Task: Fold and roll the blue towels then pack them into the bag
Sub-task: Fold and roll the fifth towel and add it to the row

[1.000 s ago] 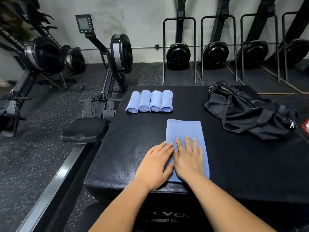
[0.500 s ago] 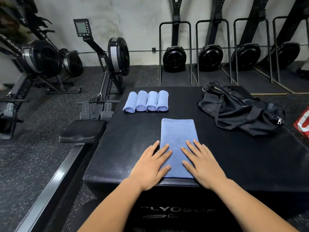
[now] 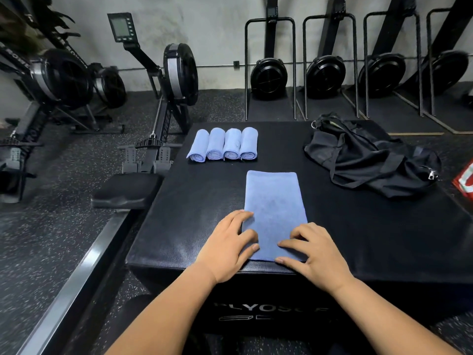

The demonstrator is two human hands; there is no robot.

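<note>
Now the folded towel [image 3: 275, 201] lay flat toward 6 o'clock on the black box [image 3: 179, 226], its long side running toward 12. The left hand [image 3: 227, 249] curled its fingers round the towel's near left edge, thumb on the cloth; the right hand [image 3: 317, 254] gripped the near right corner with bent fingers. Four rolled towels [image 3: 224, 144] sat side by side at 11 o'clock, touching. The bag [image 3: 368, 157] lay slumped at 2 o'clock.
</note>
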